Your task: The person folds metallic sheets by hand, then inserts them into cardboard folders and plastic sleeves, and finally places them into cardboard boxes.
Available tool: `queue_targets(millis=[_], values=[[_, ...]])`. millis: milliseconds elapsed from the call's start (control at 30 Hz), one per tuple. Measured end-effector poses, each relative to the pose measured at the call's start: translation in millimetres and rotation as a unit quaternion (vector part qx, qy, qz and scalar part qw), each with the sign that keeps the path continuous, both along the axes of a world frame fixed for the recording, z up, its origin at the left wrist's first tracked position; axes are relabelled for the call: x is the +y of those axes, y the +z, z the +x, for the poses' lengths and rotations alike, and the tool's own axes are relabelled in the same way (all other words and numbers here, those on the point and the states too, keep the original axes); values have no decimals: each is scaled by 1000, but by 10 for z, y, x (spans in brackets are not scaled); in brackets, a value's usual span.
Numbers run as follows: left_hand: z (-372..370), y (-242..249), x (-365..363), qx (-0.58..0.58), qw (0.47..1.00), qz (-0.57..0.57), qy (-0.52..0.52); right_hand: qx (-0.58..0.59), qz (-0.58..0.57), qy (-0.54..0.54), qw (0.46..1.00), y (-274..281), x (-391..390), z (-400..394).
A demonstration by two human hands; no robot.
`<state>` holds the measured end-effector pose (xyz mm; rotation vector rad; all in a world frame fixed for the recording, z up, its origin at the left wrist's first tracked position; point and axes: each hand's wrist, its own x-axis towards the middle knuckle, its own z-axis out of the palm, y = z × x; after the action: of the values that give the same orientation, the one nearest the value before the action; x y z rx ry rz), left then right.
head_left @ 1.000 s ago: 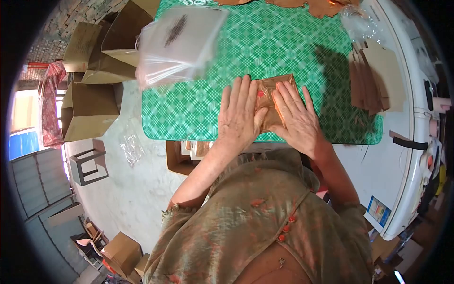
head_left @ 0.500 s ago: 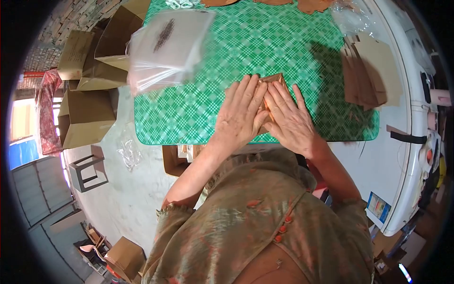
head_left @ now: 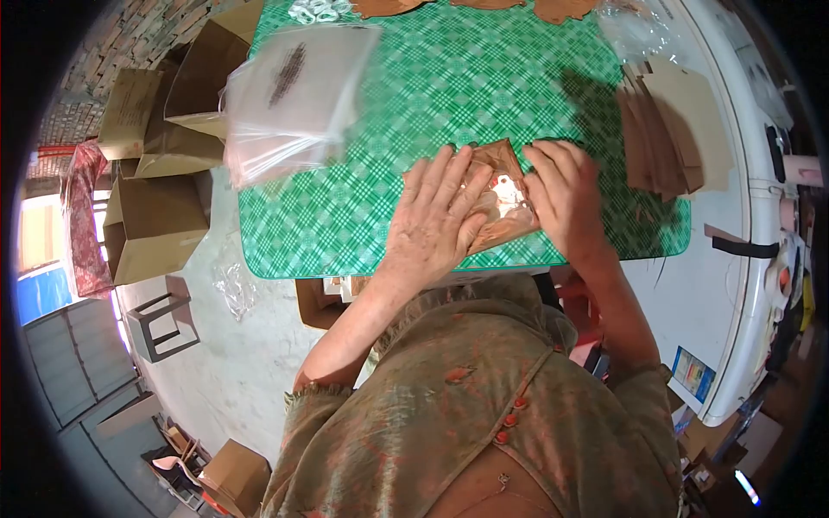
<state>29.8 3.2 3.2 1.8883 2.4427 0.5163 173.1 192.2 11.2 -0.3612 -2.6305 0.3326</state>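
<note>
A brown, flat item in a glossy clear plastic bag [head_left: 503,226] lies near the front edge of the table, with bright glare on its film. My left hand [head_left: 432,207] rests flat on the left part of the bag, fingers stretched out. At the bag's right edge is my right hand [head_left: 566,198], its fingers bent and close together against the film. The right thumb is hidden, and the left hand covers part of the brown item.
A stack of clear plastic bags [head_left: 294,95] lies on the green checked table [head_left: 449,95] at left. Brown card sheets [head_left: 669,129] are at the right edge. Brown pieces [head_left: 393,7] lie along the far side. Open cardboard boxes [head_left: 160,220] stand left of the table.
My right hand has moved right, off the top of the bag to its right edge, and its fingers have bent. More of the bag shows now. My left hand stays flat on it.
</note>
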Motion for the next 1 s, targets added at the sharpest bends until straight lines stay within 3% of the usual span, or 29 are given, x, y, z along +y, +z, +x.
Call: queue_targets(millis=[67, 667, 767, 1000], values=[[-6, -30, 2, 3, 1000, 4, -4, 47, -29, 13, 998, -74, 139, -61], [-22, -5, 1, -1, 1000, -6, -12, -31, -170, 61, 983, -112, 430, -309], [-24, -22, 2, 3, 1000, -12, -13, -25, -157, 28, 987, -59, 372, -384], [-29, -39, -7, 3, 1000, -15, -16, -71, -119, 69, 988, -39, 443, -535]])
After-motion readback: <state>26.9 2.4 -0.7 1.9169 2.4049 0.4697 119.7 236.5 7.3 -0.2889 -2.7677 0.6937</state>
